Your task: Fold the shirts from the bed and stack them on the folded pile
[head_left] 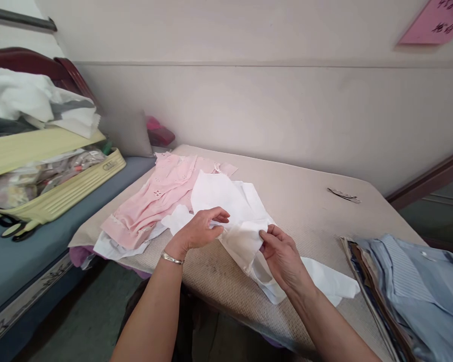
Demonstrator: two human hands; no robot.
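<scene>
pink garment (162,198) left on table (309,201) | metal clips (344,195) far right | blue shirts (415,286) stacked right edge

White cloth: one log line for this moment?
left hand: pinching white cloth | right hand: pinching same cloth | pink garment: beside | table: underneath

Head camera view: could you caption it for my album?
Both hands, left and right, pinch white fabric beside a pink garment.

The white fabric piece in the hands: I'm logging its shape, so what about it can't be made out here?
Head view:
- White fabric piece: middle covered by left hand and right hand.
- Its far-left edge lies hidden under the pink eyelet garment.
- Seams and stitching: too small.
</scene>
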